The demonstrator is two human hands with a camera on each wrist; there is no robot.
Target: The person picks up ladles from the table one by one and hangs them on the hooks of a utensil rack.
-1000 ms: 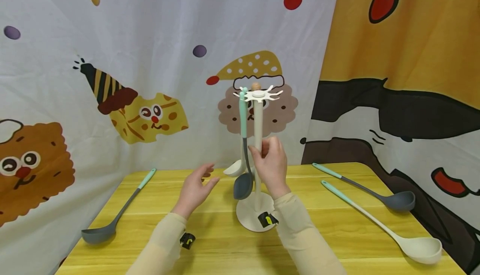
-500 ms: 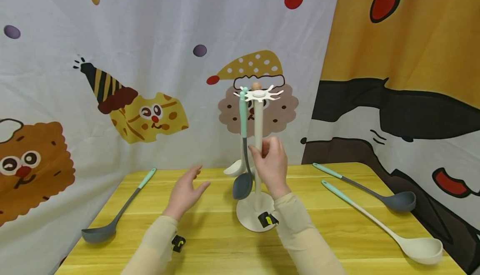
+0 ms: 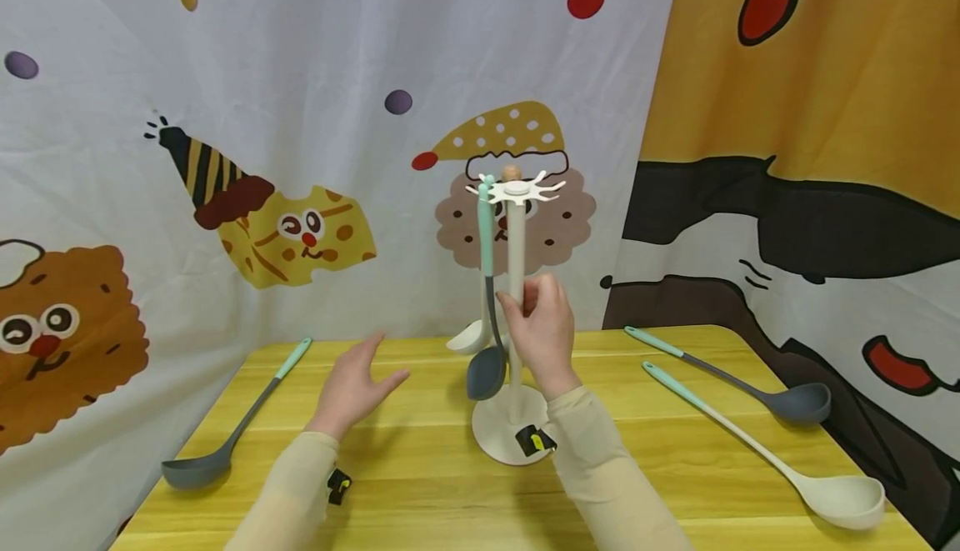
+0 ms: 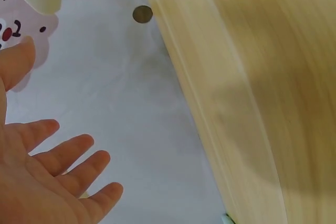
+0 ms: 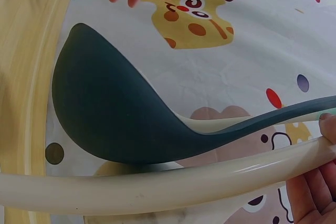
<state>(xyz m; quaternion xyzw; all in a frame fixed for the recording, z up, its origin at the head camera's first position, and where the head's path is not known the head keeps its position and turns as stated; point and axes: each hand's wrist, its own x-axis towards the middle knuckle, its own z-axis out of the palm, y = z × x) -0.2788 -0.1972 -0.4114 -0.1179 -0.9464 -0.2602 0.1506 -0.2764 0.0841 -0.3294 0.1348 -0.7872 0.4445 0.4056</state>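
A cream utensil stand (image 3: 516,242) with a round base rises from the table, topped by a ring of white hooks (image 3: 525,192). My right hand (image 3: 543,330) grips its pole partway up; thumb and fingers close round it in the right wrist view. From the hooks hangs a dark grey ladle (image 3: 486,373) with a mint handle, its bowl beside the pole (image 5: 157,192). A white-bowled utensil (image 3: 468,338) hangs behind, partly hidden. My left hand (image 3: 348,388) is in the air left of the stand, fingers spread and holding nothing.
On the left of the wooden table (image 3: 420,501) lies a grey ladle (image 3: 198,469) with a mint handle. At the right lie another grey ladle (image 3: 798,403) and a white ladle (image 3: 840,501). A cartoon-printed curtain (image 3: 315,76) hangs behind the table.
My left hand has moved left, away from the stand and the hanging ladle. The right hand keeps its grip on the pole, and the utensils stay where they were.
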